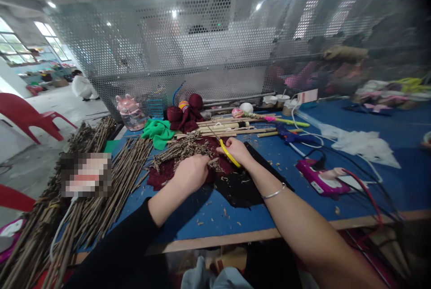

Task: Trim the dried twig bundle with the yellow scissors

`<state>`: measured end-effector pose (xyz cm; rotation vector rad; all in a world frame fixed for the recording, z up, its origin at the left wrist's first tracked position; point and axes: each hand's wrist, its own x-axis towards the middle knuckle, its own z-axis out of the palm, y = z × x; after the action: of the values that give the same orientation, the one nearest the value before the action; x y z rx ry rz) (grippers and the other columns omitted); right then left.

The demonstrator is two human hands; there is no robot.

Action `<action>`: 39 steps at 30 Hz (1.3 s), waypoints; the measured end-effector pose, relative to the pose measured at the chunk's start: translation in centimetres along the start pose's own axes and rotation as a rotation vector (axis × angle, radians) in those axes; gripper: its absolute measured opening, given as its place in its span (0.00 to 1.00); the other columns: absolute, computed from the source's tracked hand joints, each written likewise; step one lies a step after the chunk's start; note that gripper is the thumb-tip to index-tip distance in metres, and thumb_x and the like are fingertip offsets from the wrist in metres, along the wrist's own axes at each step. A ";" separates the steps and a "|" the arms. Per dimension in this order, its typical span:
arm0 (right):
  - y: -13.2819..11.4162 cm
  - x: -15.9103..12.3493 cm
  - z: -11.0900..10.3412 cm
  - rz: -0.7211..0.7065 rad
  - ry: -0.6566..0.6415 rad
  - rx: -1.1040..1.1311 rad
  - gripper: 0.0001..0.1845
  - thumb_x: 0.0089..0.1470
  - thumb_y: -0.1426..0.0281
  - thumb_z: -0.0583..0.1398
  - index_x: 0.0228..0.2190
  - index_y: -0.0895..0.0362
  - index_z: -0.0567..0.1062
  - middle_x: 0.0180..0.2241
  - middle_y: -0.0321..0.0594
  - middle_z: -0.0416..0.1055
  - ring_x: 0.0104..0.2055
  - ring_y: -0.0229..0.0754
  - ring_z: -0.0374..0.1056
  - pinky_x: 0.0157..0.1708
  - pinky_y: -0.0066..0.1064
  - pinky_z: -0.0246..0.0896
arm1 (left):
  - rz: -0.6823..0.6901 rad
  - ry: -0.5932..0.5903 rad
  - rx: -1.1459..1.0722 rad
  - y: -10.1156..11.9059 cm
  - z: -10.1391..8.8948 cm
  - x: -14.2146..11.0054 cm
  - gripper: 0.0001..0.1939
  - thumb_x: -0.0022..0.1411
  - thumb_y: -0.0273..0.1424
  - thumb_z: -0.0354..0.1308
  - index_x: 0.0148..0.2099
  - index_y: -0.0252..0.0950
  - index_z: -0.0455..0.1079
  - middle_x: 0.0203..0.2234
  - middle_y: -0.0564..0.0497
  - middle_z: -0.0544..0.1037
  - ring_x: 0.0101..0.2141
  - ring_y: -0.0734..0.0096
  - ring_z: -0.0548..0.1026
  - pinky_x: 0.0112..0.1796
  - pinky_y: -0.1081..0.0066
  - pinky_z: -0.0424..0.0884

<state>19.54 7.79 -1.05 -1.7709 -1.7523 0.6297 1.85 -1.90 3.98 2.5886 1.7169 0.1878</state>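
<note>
My left hand (191, 173) is closed around a dried plant stem whose cut end pokes out by the fingers. A pair of yellow-handled scissors (229, 154) is in my right hand (238, 150), the blades pointing up and left; how far apart they are I cannot tell. Just beyond my left hand lies a heap of dried, crinkled plant heads (183, 148). Under it are a dark red cloth (158, 177) and, nearer my right hand, a black cloth (235, 192). Small dry scraps are scattered around both hands.
Bundles of long dried stems (116, 181) cover the left side of the blue table (215, 221). A green cloth (157, 132), red yarn balls and bamboo sticks lie behind. At right are a blue glue gun (288, 135), a magenta power strip (318, 177), cords and white plastic (365, 143).
</note>
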 end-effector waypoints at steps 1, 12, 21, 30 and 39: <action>0.1 0.1 0.0 0.026 -0.005 0.084 0.21 0.34 0.58 0.64 0.21 0.54 0.59 0.17 0.31 0.63 0.19 0.34 0.59 0.18 0.24 0.48 | 0.044 -0.026 0.007 0.7 0.4 0.6 0.11 0.60 0.29 0.45 0.38 0.37 0.69 0.33 0.46 0.74 0.36 0.66 0.74 0.38 0.68 0.68; 0.2 0.1 0.3 0.073 -0.013 0.240 0.23 0.33 0.57 0.64 0.20 0.53 0.56 0.14 0.27 0.58 0.16 0.34 0.57 0.16 0.24 0.48 | -0.099 0.167 -0.158 -1.1 -0.8 2.3 0.17 0.59 0.38 0.49 0.50 0.38 0.64 0.38 0.45 0.75 0.38 0.63 0.74 0.39 0.67 0.66; -1.1 -0.9 -0.1 -0.024 0.049 -0.060 0.22 0.34 0.57 0.63 0.19 0.54 0.56 0.18 0.30 0.60 0.21 0.34 0.53 0.20 0.25 0.44 | -0.614 0.361 -0.363 -11.2 0.1 -3.2 0.18 0.62 0.37 0.38 0.37 0.33 0.65 0.23 0.48 0.72 0.24 0.68 0.71 0.27 0.72 0.63; -1.1 -1.2 0.2 -0.041 0.046 -0.103 0.20 0.35 0.57 0.62 0.19 0.54 0.57 0.18 0.31 0.60 0.21 0.35 0.53 0.21 0.26 0.43 | -0.609 0.372 -0.149 -10.5 1.3 -3.7 0.19 0.58 0.39 0.46 0.43 0.32 0.69 0.35 0.41 0.75 0.37 0.60 0.72 0.38 0.69 0.64; -1.1 -0.9 0.4 -0.028 0.048 -0.141 0.19 0.35 0.58 0.63 0.20 0.54 0.58 0.20 0.33 0.63 0.22 0.35 0.56 0.20 0.26 0.44 | -0.398 0.076 -0.209 -6.8 1.0 -5.0 0.21 0.52 0.32 0.57 0.49 0.35 0.67 0.38 0.45 0.74 0.38 0.65 0.72 0.39 0.71 0.65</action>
<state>18.42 6.86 -0.68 -1.8364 -1.8241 0.4574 -6.17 -3.77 1.93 2.0725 2.0662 0.4288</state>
